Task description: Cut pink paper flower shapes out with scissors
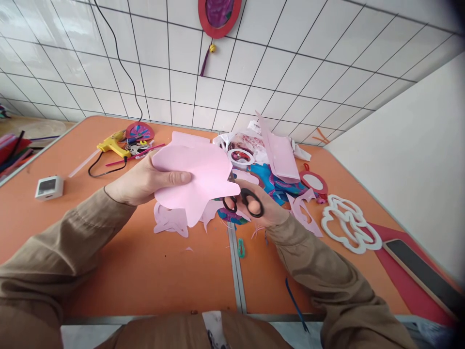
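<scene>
My left hand [154,178] grips a pink sheet [196,165], thumb on top, holding it up above the table. The sheet has a rounded upper edge and pointed, partly cut flaps at its lower right. In my right hand [269,203] are black-handled scissors [252,202], fingers through the loops. The blades are mostly hidden behind the sheet's right edge. Below the sheet lie pink scraps [170,220] and part of a blue patterned fabric [232,215]. A green clip [241,247] rests on the table nearer me.
On the orange table [145,276], a yellow glue gun [112,144] and a small white box [50,187] lie left. Blue fabric [265,177], a folded pink sheet [279,155], white cloud-shaped cutouts [348,223] and a phone [421,276] are right. A tiled wall [290,63] stands behind.
</scene>
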A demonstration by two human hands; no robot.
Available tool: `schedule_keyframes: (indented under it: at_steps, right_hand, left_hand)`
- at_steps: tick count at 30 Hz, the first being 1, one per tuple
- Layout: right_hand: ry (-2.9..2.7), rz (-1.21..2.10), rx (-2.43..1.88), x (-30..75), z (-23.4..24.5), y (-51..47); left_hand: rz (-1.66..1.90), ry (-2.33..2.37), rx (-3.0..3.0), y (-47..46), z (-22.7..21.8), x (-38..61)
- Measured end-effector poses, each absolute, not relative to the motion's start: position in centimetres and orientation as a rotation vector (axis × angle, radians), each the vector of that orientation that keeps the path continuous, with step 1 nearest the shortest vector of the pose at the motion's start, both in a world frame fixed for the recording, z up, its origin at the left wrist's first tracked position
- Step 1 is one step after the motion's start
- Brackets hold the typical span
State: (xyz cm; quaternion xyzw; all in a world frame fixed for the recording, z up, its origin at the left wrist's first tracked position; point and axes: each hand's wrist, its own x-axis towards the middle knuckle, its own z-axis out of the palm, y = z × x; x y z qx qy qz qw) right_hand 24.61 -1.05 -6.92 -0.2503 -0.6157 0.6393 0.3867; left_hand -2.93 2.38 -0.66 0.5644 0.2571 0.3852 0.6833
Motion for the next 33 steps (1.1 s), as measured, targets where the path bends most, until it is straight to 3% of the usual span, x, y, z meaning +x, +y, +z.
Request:
schedule_keyframes:
  at_steps: [6,11,33]
  right_hand:
    - [-1.760,1.309,-0.806,25.9,-5.1,-1.6]
    - [-1.793,1.349,-0.849,26.1,-3.6,-2.2]
    - [-1.927,1.391,-0.757,26.2,-4.9,-1.1]
  left_hand:
    - [0.853,0.615,1.294,2.4,-0.5,-2.7]
    - [0.828,0.615,1.345,2.2,-0.2,-2.6]
    - [0.752,0.634,1.313,2.5,-0.6,-2.5]
